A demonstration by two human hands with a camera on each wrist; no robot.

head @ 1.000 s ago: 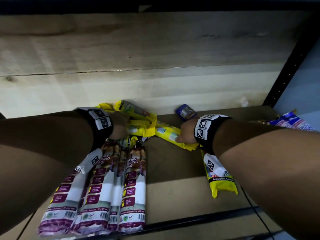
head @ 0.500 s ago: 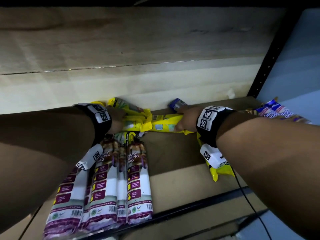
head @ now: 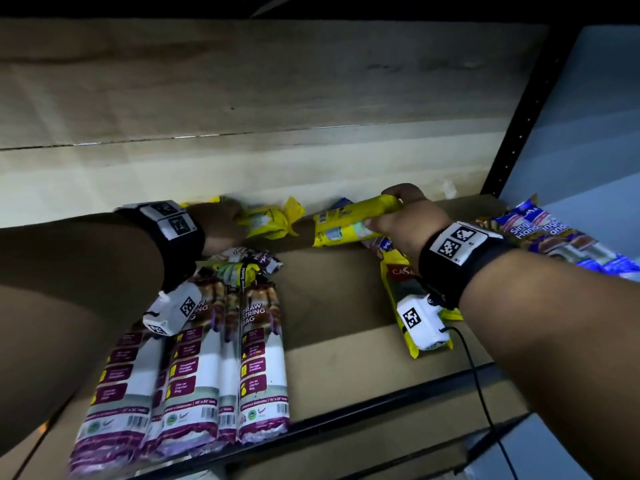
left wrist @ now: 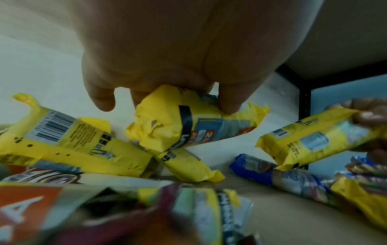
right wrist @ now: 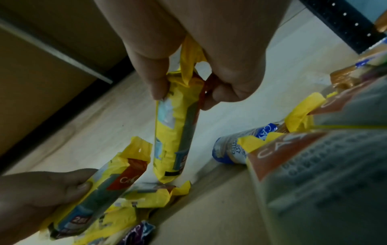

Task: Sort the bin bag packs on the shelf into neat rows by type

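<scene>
My left hand (head: 221,226) grips one yellow pack (head: 270,220) at the shelf's (head: 346,341) back. My right hand (head: 405,220) holds another yellow pack (head: 349,223), lifted above the blue pack (left wrist: 251,164).

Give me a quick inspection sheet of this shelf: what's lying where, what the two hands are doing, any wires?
Surface: brown shelf board, pale wall behind.
Job's things: purple drawstring packs in a row at front left; yellow pack lying under the right wrist; blue packs at far right.
Clutter: loose yellow packs heaped at the back.
Grippers: left hand grips a crumpled yellow pack; right hand holds a second yellow pack raised off the board.
Cables: black cable trailing from the right wrist camera.
Surroundings: black shelf upright at right.
</scene>
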